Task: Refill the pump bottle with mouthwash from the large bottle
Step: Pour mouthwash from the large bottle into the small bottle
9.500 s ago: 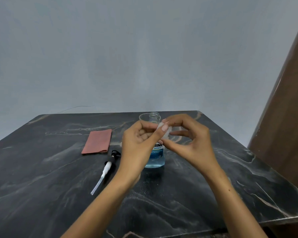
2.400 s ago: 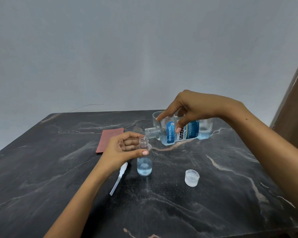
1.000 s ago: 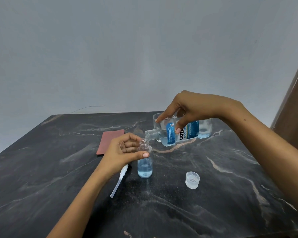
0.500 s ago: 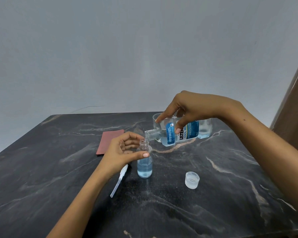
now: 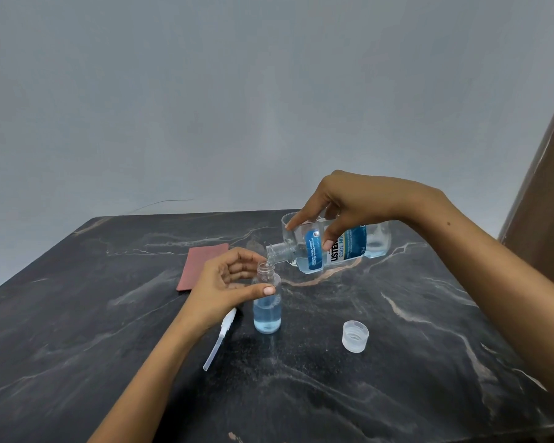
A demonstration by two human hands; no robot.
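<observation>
The right hand (image 5: 349, 203) grips the one large bottle (image 5: 339, 247) tipped nearly flat, its mouth just above the open neck of the one pump bottle (image 5: 267, 302), which stands on the table (image 5: 77, 330) about half full of blue mouthwash. The left hand (image 5: 224, 282) curls around the pump bottle's shoulder. One loose cap (image 5: 355, 336), one pump head (image 5: 220, 338) and one folded cloth (image 5: 202, 265) lie on the table.

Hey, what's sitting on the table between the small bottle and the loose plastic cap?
Nothing: the head view shows only bare dark marble table between the small pump bottle and the clear cap.
</observation>
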